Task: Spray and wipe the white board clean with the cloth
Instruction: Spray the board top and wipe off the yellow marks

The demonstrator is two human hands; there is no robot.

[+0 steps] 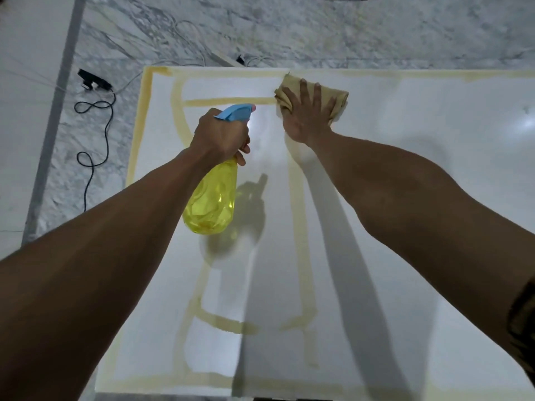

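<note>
White board lies flat below you on the marble floor, and it fills most of the view. At the far left, on the floor beside the board, you see a black cable with a small black box at its end. Along the board's left edge and across its left half run yellowish bands; their long lines go away from you and also across the top. Your left hand has its grip closed around the neck of the spray bottle, which hangs above the board with the blue nozzle pointing away from you and to the right, toward the cloth. Just beside it, to the right, your right hand presses with straight, spread fingers on the tan cloth, near the far edge of the board. The remaining bands lie to the left of the cloth and toward you, so I judge that the right hand is the nearer one for the coming wipe. The board's near edge and right side are cut off, your arms' shadows cover the middle, and whether the surface is wet you cannot tell
</note>
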